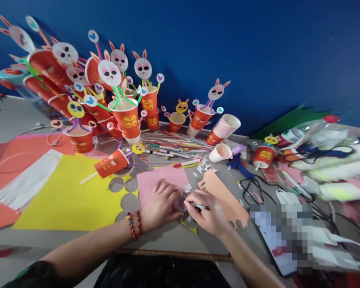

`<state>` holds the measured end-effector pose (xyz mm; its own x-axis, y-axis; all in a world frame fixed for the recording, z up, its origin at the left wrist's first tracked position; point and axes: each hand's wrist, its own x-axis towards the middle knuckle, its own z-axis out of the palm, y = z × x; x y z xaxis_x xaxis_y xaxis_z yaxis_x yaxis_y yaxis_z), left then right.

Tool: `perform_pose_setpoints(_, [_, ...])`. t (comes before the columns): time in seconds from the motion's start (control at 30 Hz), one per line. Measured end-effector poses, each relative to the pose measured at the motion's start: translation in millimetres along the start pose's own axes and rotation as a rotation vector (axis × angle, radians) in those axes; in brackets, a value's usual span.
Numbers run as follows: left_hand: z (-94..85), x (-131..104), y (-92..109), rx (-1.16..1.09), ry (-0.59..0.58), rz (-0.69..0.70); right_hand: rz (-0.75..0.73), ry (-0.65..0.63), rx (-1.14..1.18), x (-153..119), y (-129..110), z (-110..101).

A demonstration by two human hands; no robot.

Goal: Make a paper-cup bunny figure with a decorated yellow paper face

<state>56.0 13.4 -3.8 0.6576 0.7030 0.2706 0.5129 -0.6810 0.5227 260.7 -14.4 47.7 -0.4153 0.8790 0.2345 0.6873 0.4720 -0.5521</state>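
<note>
My left hand [165, 202] rests palm down at the lower part of a pink paper sheet [147, 180], its fingers against a small round clear item [180, 203], perhaps a tape roll. A dark pen [201, 207] is held in my right hand [205, 210], fingers pinched, close to the right side of the round item. Whether the pen tip touches it is hidden. An orange paper sheet [223, 196] with cut-out edges lies to the right, and a yellow sheet [72, 192] with round holes lies to the left.
Red cups with paper rabbit figures [126, 118] crowd the back left. Several pens [168, 150] lie behind the pink sheet. A stack of cups [223, 129], a blue glue gun [241, 167] with black cable, and a partly pixelated phone [273, 244] are on the right.
</note>
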Motion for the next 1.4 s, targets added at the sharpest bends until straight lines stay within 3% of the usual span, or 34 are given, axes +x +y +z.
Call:
perform_pose_setpoints(0.27, [-5.1,3.0,4.0,-0.032,-0.017,-0.026,0.131,0.016,0.175,-6.6,0.9,6.5])
perform_pose_setpoints(0.9, [-4.5,3.8,2.2,-0.036,-0.051,-0.012,0.093,0.064,0.152,-8.5,5.4,17.8])
perform_pose_setpoints(1.17, [-4.6,3.1,2.4,-0.035,-0.051,-0.017,0.112,-0.047,0.204,-5.3,7.3,11.6])
perform_pose_setpoints(1.4, [-4.6,3.0,1.8,-0.018,-0.032,-0.002,0.205,-0.236,0.185,9.0,8.1,-4.9])
